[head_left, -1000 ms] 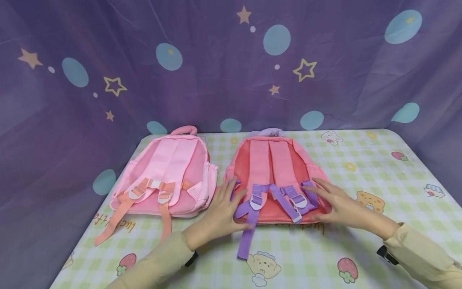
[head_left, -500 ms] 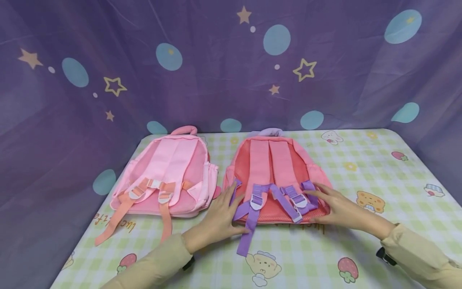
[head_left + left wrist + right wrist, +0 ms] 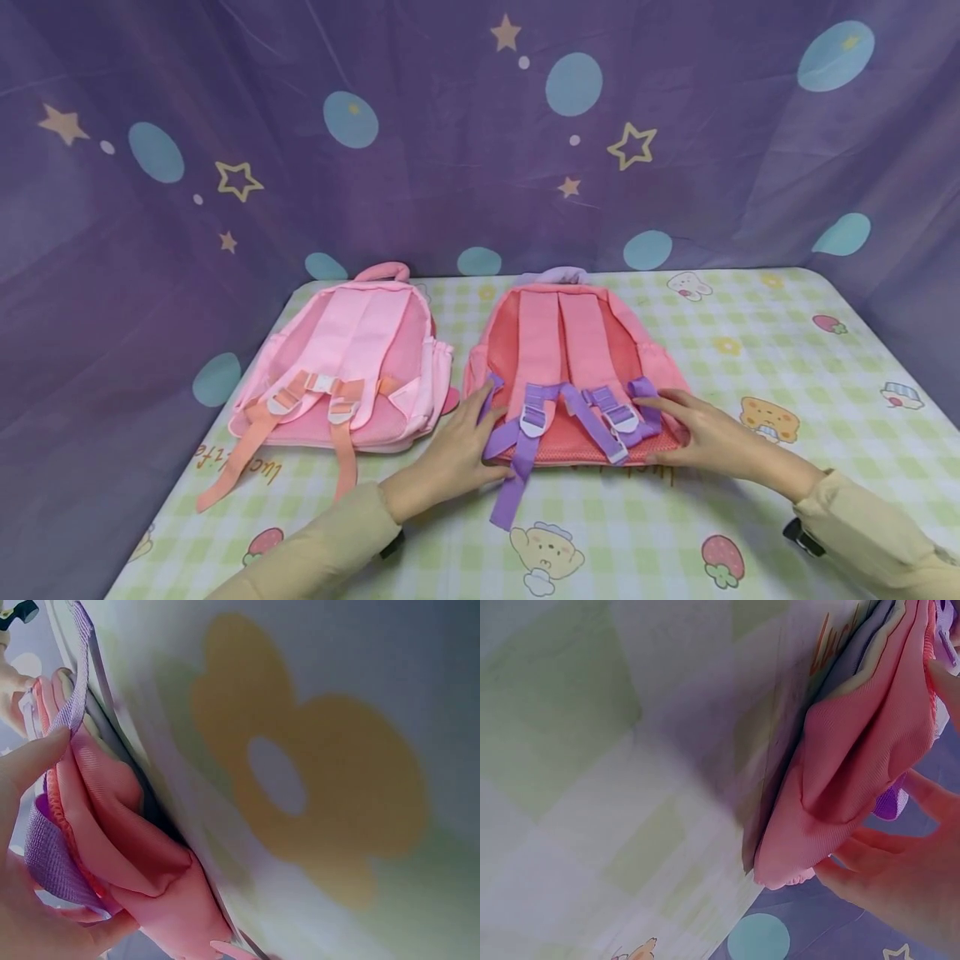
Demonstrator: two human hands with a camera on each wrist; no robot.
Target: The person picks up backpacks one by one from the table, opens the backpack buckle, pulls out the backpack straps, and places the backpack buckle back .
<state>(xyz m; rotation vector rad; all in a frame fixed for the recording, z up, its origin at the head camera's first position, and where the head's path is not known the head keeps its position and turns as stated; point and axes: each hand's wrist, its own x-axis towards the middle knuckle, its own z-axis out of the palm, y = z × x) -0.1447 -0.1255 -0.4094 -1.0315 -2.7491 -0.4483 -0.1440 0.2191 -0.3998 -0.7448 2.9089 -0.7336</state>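
A coral-pink backpack (image 3: 540, 342) lies flat on the table with its back panel and shoulder straps facing up. Purple webbing straps (image 3: 534, 412) with white buckles cross its lower part. My left hand (image 3: 453, 446) grips its lower left corner; in the left wrist view the thumb presses the bottom edge beside a purple strap (image 3: 60, 862), fingers along the side. At the lower right corner my right hand (image 3: 712, 437) holds the bag, thumb at the bottom edge and fingers at the side, as the right wrist view shows. Some fingertips are hidden by the bag.
Left of it lies a light pink backpack (image 3: 352, 333), also back up, with orange straps (image 3: 240, 458) hanging toward the front. A green-checked tablecloth (image 3: 795, 375) covers the table. Behind stands a purple curtain (image 3: 465, 183) with stars and blue ovals.
Both hands have closed in on the coral backpack's lower corners, the right fingers settling onto its side. The loose end of the left purple strap has shifted slightly. The backpacks stay in place.
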